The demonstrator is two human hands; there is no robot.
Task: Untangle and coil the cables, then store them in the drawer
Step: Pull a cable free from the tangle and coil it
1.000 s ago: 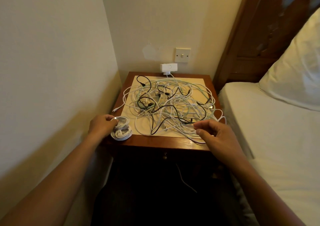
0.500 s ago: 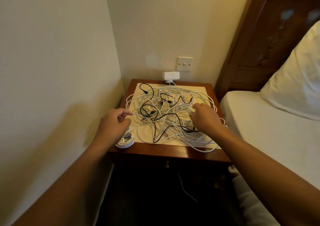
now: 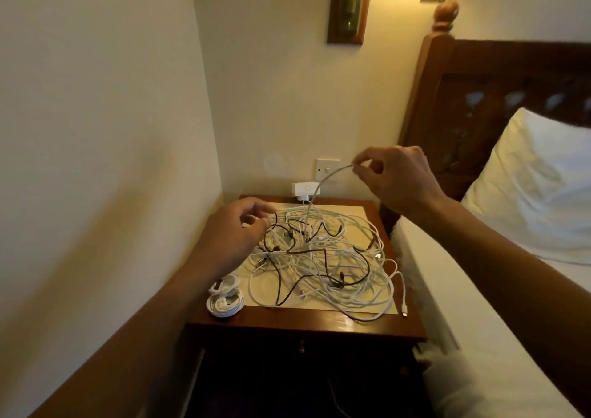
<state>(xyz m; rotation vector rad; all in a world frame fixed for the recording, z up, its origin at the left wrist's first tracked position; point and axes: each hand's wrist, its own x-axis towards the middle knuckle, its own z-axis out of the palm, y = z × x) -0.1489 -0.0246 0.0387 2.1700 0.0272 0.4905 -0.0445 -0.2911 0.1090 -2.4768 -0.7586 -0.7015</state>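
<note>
White cable [image 3: 323,180] rises from the tangle [image 3: 323,257]; our right hand [image 3: 396,180] pinches its end. Our left hand [image 3: 236,232] closes its fingers on strands at the pile's left edge; two coiled cables [image 3: 224,297] lie on the tabletop [image 3: 303,320].

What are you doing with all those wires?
A person is sorting out a tangled pile of cables on a wooden bedside table. The right hand pinches one white cable and lifts it up out of the heap, while the left hand reaches into the pile's left edge. Two white cables are already coiled at the table's front left corner. Most of the pile is not untangled yet.
</note>
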